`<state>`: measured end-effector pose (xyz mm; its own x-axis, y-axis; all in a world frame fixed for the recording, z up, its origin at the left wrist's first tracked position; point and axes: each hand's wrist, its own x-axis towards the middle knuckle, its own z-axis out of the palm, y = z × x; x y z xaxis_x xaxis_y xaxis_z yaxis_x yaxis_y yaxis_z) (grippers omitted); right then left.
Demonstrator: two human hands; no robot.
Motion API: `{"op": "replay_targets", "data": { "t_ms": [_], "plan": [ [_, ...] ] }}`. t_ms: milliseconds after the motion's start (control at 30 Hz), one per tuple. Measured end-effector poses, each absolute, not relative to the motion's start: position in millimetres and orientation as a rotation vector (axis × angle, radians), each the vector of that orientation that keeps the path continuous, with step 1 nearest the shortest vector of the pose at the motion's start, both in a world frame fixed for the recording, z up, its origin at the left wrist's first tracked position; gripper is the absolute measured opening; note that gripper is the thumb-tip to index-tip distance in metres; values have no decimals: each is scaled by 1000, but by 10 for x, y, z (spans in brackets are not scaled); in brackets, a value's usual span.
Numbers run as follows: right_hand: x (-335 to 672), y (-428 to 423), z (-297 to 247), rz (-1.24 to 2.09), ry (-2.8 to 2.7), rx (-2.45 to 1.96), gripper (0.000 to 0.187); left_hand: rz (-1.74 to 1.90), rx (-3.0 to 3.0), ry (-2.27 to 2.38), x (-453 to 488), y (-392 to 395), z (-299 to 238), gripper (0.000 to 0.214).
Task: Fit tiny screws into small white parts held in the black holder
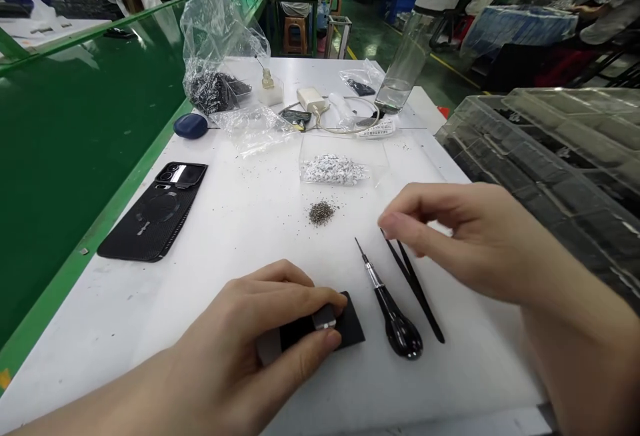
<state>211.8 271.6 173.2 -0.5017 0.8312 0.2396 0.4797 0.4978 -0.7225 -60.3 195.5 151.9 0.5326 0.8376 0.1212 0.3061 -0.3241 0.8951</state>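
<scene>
My left hand point(265, 329) is closed, pinching a small dark block with a pale, shiny end point(325, 317) between thumb and fingers. The block sits over a flat black plate point(354, 326) on the white table, partly covered by the hand. My right hand point(450, 236) hovers to the right with thumb and index finger pressed together; whatever they hold, if anything, is too small to make out. Just below its fingertips lie black tweezers point(417, 289). Between the hands rests a screwdriver point(395, 316) with a glossy black handle, its tip pointing away from me.
Beyond the hands is a pile of tiny screws point(321, 213), behind it a clear tray point(376, 173) of small white pieces. A black phone point(155, 213) lies left. Plastic bags point(220, 36), a clear bottle point(405, 66) and a cable stand farther back. Stacked clear trays point(560, 149) border the right.
</scene>
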Motion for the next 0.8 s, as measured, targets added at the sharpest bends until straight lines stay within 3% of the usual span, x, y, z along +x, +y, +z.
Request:
{"op": "replay_targets", "data": {
  "t_ms": [100, 400, 600, 700, 800],
  "plan": [
    [2334, 2814, 1702, 665, -2414, -1259, 51, 783, 1889, 914, -602, 1948, 1486, 30],
    [2276, 2747, 1649, 956, -2516, -1362, 17, 780, 1980, 860, -611, 1949, 1434, 44],
    [2274, 2739, 1788, 1445, -1941, -944, 28, 741, 1989, 852, -611, 1966, 1492, 45],
    [2286, 2784, 1793, 1589, -1489, -598, 18, 752, 1973, 815, -612, 1984, 1495, 42],
    [2254, 2861, 1756, 1551, -1204, -710, 11, 790, 1964, 775, -604, 1993, 1466, 43]
  ]
}}
